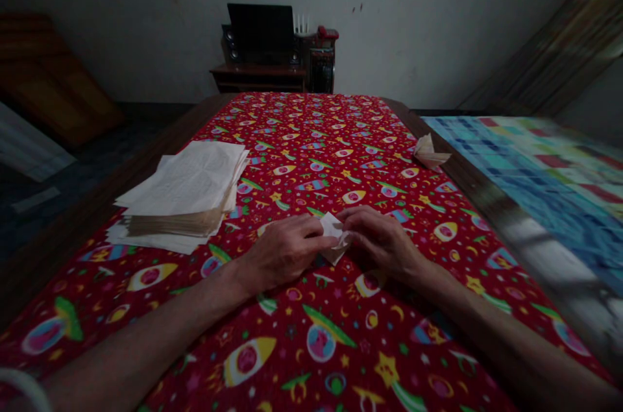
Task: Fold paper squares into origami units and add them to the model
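Between my two hands is a small folded piece of white paper (333, 225), lying on or just above the red patterned cloth. My left hand (291, 246) grips its left side, the index finger stretched across the lower part of the paper. My right hand (382, 237) pinches the right edge, its fingertips bent in against the folds. Parts of the paper are hidden behind the fingers. To the left of my left hand lies a stack of paper sheets (189, 178), whitish on top and browner at the edges.
The red cloth (321, 308) covers a long dark table (160, 146). A folded paper piece (428, 152) stands near its right edge. Right of the table is a bed with a blue checked cover (530, 204). A dark screen (261, 28) with speakers stands beyond the far end.
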The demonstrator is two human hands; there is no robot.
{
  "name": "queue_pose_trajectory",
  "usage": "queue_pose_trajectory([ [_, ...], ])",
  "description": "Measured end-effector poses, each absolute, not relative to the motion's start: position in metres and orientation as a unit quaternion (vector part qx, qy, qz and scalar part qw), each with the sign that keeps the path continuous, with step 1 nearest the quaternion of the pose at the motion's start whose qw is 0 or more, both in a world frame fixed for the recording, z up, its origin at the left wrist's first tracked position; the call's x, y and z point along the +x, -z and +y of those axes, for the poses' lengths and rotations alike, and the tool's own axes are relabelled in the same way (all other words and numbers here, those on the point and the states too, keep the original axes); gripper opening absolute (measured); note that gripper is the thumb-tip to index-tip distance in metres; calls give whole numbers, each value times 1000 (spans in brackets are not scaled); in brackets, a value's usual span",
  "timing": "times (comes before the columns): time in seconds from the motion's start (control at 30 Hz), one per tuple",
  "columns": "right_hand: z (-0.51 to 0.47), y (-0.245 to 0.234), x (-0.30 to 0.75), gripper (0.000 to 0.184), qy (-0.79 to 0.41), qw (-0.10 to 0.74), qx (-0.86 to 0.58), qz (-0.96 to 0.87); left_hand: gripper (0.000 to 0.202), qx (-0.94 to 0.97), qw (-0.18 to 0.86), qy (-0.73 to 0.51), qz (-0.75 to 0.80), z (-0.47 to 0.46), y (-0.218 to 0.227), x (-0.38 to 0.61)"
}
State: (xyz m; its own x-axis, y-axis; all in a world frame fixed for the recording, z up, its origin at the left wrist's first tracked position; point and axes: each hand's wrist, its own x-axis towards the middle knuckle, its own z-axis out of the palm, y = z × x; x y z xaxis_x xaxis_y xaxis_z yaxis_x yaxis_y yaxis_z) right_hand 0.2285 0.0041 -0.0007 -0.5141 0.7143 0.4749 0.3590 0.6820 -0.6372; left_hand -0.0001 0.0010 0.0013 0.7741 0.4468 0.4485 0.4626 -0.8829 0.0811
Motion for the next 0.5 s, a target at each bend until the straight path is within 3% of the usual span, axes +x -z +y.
queue_pose_trajectory([
  [0.23, 2, 3, 223, 10, -208, 370, -348, -836, 18, -948, 32, 208, -239, 2, -2, 3],
  [0.5, 1, 2, 232, 19, -151, 325, -302, -884, 17, -915, -45, 271, -296, 4, 4, 1],
])
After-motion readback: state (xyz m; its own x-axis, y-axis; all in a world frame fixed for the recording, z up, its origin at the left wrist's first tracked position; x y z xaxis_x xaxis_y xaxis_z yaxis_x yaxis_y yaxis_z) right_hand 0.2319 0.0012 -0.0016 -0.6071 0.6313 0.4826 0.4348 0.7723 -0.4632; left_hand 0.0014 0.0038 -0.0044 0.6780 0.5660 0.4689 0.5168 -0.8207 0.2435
